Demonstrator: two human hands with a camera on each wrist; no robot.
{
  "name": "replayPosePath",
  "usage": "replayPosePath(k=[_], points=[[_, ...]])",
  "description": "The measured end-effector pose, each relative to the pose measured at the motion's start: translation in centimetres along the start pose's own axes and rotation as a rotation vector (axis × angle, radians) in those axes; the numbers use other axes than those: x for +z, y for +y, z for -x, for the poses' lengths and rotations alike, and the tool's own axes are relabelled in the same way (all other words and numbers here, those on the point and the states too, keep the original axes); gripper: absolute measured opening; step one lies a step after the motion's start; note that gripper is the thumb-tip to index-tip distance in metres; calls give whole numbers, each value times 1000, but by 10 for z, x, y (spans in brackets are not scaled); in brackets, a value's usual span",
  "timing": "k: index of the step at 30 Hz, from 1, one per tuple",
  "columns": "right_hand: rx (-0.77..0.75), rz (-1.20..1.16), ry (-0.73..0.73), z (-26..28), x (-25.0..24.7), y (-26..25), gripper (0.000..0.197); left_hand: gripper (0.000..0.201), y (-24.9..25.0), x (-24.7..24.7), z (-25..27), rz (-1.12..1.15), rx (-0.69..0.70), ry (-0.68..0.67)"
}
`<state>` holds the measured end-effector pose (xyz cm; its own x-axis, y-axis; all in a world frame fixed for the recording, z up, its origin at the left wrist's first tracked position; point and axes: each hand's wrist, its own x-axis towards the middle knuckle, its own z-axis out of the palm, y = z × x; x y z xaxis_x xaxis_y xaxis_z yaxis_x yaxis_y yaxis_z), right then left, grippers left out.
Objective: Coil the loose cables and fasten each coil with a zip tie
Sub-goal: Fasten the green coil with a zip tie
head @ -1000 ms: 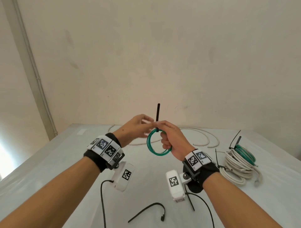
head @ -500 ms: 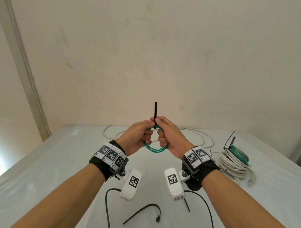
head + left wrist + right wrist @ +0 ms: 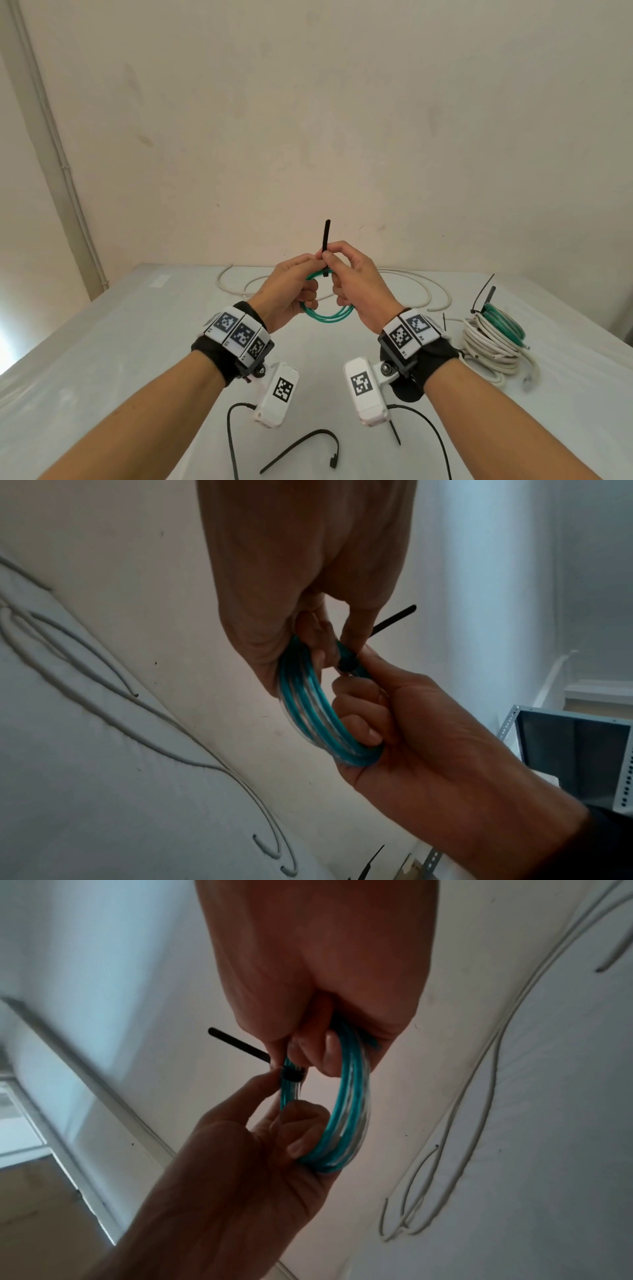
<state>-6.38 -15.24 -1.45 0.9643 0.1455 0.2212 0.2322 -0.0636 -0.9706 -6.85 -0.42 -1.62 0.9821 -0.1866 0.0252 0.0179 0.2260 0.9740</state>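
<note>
Both hands hold the small green cable coil [image 3: 325, 313] up above the table [image 3: 102, 342]. The left hand [image 3: 287, 294] curls round its glossy, translucent loops; the right hand [image 3: 356, 287] pinches the stiff black zip tie [image 3: 324, 240] just above its head, tail upright. I judge this the cinching step: next comes a firm pull. A limp white cable [image 3: 394, 277] lies uncoiled behind.

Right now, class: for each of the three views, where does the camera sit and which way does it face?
Head: on the head, facing forward and down; both forearms, left hand, right hand.
Left wrist: along the left hand; the other hand enters from lower right.
Right wrist: mirrored.
All share the green coiled cable and black plastic zip tie.
</note>
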Motion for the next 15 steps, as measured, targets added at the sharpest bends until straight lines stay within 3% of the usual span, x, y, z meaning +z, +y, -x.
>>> replayPosePath(k=[10, 15], points=[[-5, 54, 55, 1, -1, -1, 16, 14, -4, 10, 4, -48, 7, 58], [88, -33, 46, 3, 0, 4, 26, 16, -3, 2, 0, -247, 190, 170]])
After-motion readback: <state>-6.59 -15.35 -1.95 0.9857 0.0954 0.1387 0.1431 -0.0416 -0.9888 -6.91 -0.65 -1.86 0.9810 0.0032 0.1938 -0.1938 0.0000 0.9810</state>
